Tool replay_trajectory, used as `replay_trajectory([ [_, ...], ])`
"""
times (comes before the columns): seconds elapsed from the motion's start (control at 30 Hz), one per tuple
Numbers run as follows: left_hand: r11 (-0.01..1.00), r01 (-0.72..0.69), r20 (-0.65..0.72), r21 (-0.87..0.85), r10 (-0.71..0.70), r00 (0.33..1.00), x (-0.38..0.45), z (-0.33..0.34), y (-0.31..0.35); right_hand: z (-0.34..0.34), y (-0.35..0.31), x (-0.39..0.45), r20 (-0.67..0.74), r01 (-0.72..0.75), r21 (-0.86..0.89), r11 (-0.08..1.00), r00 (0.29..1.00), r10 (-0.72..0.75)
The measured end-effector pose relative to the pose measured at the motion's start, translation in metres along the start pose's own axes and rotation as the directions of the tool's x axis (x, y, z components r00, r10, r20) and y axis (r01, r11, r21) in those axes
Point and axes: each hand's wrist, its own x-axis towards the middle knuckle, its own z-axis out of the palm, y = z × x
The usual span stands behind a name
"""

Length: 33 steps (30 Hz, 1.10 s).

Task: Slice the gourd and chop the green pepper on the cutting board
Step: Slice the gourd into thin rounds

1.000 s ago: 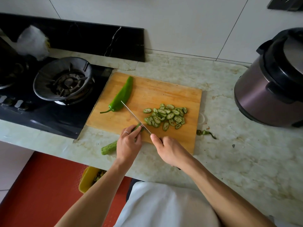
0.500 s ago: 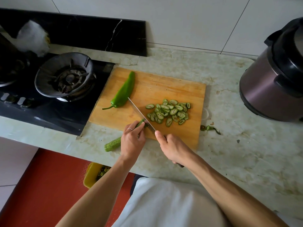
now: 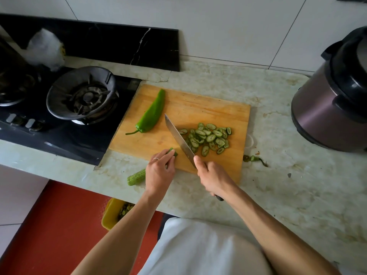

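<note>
Clearly the fingers (image 3: 165, 155) of the left hand (image 3: 158, 171) were curled round the gourd (image 3: 137, 176), pinching it near its cut end at the board's near edge, with the uncut tail sticking out behind the palm over the table (image 3: 297, 185). The right hand (image 3: 213, 176) was wrapped tight on the handle of the knife (image 3: 178, 138), thumb laid along the spine; the blade stood raised and tilted, tip toward the pepper (image 3: 152, 116), apart from the gourd's end.

Just right of the blade lay a loose heap of slices (image 3: 210, 137) on the board (image 3: 198, 108). The pepper lay whole at the board's far left, stem toward the person, not yet touched. A scrap of trimmings (image 3: 252, 158) sat on the table off the board's right edge, and a cooker (image 3: 329, 108) stood well beyond it; a burner (image 3: 83, 94) sat to the left.

By my judgement the gourd was light and firm but ridged and damp inside, likely to roll, so it wanted a hold close behind the cut with fingertips tucked back. The pepper looked hollow, smooth and slippery; holding it near the stem shoulder, pressed flat, seemed the safest way.
</note>
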Motion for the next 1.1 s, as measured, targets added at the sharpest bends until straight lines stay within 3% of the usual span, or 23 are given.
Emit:
replay_trajectory([
  [0.23, 0.996, 0.079, 0.002, -0.049, -0.079, 0.997, -0.001, -0.001, 0.003, 0.000, -0.011, -0.020, 0.017, 0.140, -0.075, 0.987, 0.990, -0.139],
  [0.9, 0.974, 0.203, 0.011, -0.102, -0.203, 0.979, -0.003, -0.001, 0.014, 0.001, -0.019, -0.011, 0.076, 0.108, -0.208, 0.972, 0.993, -0.094],
  [1.1, 0.978, 0.184, 0.017, -0.098, -0.183, 0.983, 0.001, -0.004, 0.014, 0.001, -0.019, -0.009, 0.107, 0.039, -0.170, 0.985, 0.994, -0.021],
])
